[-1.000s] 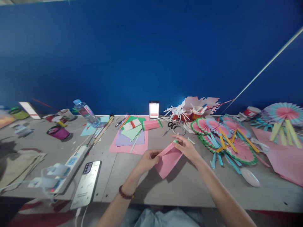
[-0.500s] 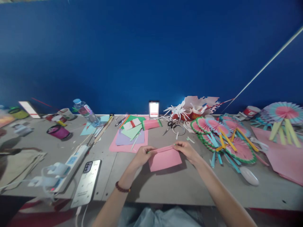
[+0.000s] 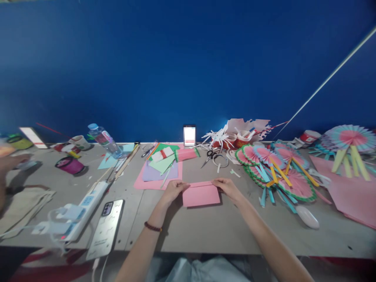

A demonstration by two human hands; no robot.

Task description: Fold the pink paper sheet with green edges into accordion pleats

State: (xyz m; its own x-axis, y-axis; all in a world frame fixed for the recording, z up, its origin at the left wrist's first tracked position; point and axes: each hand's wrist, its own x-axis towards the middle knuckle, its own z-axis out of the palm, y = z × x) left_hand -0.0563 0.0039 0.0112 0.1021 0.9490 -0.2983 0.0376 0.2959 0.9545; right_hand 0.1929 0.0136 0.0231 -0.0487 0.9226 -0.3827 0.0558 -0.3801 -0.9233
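Between my hands is a pink sheet of paper (image 3: 201, 196) with a narrow folded strip along its far edge. My left hand (image 3: 174, 190) pinches the strip's left end, a beaded bracelet on that wrist. At the other end, the fingers of my right hand (image 3: 227, 188) are closed on the top right corner. Just beyond lie a pair of black-handled scissors (image 3: 209, 156) and a roll of tape (image 3: 220, 160). A pleated pink paper (image 3: 187, 154) with green edges rests on a stack of coloured sheets, whose purple sheet (image 3: 160, 172) shows at the front.
Finished paper fans (image 3: 296, 186) and a white computer mouse (image 3: 307, 217) are on the right. A power strip (image 3: 88, 209), a phone (image 3: 105, 229) and a water bottle (image 3: 105, 141) stand or lie to the left. Another person's hand (image 3: 8, 166) reaches in at the far left.
The pink paper has turned from a slant to nearly level and come down toward the table. Both hands have moved to its far corners. Another person's hand has entered at the left.
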